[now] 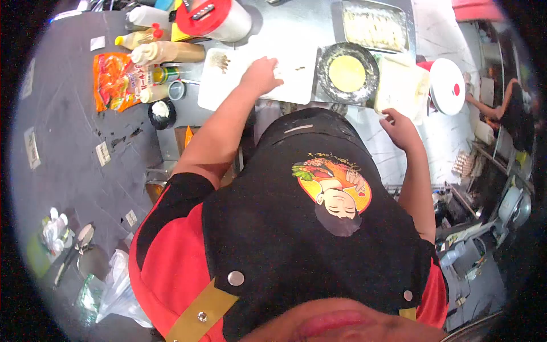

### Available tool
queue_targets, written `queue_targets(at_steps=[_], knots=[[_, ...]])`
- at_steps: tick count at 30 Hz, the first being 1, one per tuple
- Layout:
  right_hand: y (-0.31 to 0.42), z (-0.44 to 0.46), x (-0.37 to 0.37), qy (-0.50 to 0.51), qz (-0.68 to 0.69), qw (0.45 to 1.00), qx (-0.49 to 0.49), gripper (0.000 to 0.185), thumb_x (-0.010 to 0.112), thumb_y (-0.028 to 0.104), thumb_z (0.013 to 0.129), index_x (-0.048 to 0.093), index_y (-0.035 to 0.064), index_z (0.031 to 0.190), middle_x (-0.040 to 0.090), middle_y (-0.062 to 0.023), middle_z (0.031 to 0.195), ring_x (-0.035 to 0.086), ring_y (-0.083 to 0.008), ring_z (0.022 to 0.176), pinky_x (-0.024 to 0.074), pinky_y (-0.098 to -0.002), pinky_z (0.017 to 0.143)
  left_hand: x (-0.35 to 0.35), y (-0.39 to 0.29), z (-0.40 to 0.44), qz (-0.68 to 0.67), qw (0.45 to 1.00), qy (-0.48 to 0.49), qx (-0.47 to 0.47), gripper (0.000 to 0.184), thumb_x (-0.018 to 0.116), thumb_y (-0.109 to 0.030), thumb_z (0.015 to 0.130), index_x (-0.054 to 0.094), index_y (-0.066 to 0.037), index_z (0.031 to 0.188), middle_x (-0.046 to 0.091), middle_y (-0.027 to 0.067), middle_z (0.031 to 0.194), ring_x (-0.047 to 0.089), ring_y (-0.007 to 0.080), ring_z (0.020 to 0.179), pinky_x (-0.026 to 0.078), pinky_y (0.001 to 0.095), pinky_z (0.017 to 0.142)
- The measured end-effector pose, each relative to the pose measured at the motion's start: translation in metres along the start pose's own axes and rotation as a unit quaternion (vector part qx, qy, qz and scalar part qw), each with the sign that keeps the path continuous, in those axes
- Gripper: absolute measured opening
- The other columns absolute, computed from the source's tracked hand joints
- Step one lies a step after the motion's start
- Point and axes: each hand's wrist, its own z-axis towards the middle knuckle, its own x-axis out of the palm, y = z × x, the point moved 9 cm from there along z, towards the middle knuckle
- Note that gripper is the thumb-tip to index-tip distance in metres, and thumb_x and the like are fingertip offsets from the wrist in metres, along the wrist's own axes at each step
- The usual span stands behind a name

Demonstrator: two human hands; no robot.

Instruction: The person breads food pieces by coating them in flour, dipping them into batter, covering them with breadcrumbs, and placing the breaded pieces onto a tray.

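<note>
My left hand (262, 77) is over the white cutting board (228, 94), its thumb and fingers apart. Small dark bits (221, 61) lie on the board to its left, and another small piece (299, 68) lies to its right. My right hand (401, 130) is just below the near edge of a tray of pale powder (402, 85), fingers loosely bent and apart, with nothing visible in them. Between the board and that tray sits a dark round bowl of yellow batter (347, 73), its rim dusted white.
A metal tray of pale pieces (374, 27) stands at the back. On the left are a red-rimmed white bucket (225, 20), squeeze bottles (168, 52), an orange bag (117, 80) and a small black bowl (162, 114). A white lid (447, 86) is at right; another person (510, 108) is beyond.
</note>
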Motion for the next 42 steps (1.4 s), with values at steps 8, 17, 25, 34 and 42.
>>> queue_targets(at_steps=[8,17,25,34,42], knots=[[0.018,0.000,0.005,0.021,-0.005,1.000,-0.004,0.042,0.073,0.026,0.098,0.069,0.0046,0.134,0.079,-0.0206,0.110,0.077,-0.0353,0.100,0.0600,-0.0451,0.091,0.009,-0.008,-0.006,0.030,0.993,-0.090,0.067,0.047,0.084,-0.031,0.085,0.070,-0.008,0.124,0.067,0.0167,0.120,0.061,0.0379,0.126,0.053,0.0509,0.104],[0.012,0.000,0.005,0.018,-0.014,1.000,0.003,0.042,0.073,0.027,0.098,0.069,0.0043,0.133,0.079,-0.0217,0.112,0.077,-0.0356,0.103,0.0594,-0.0453,0.093,0.027,-0.010,-0.009,-0.048,0.996,0.071,-0.017,0.045,0.069,-0.033,0.094,0.067,-0.008,0.131,0.073,0.0202,0.127,0.067,0.0367,0.126,0.054,0.0497,0.105],[0.011,0.003,0.008,0.024,-0.015,1.000,-0.013,0.042,0.072,0.030,0.100,0.069,0.0044,0.133,0.079,-0.0216,0.112,0.077,-0.0370,0.101,0.0598,-0.0452,0.093,0.022,-0.018,-0.008,0.007,1.000,0.006,-0.013,0.058,0.073,-0.036,0.094,0.062,-0.007,0.143,0.065,0.0191,0.144,0.062,0.0357,0.135,0.049,0.0477,0.116],[0.004,-0.001,0.005,0.022,-0.018,1.000,0.003,0.042,0.073,0.028,0.099,0.069,0.0043,0.133,0.080,-0.0213,0.111,0.077,-0.0365,0.101,0.0598,-0.0448,0.092,0.051,-0.027,0.005,-0.039,0.994,-0.012,0.099,0.070,0.085,-0.036,0.084,0.061,-0.010,0.143,0.060,0.0193,0.147,0.055,0.0402,0.141,0.048,0.0497,0.116],[0.004,0.001,0.010,0.027,-0.012,1.000,0.003,0.043,0.073,0.030,0.098,0.070,0.0044,0.133,0.079,-0.0211,0.112,0.077,-0.0371,0.102,0.0595,-0.0453,0.093,0.056,-0.055,0.009,-0.021,0.988,0.066,0.136,0.062,0.081,-0.029,0.086,0.064,-0.011,0.143,0.062,0.0202,0.145,0.058,0.0392,0.137,0.049,0.0465,0.115]])
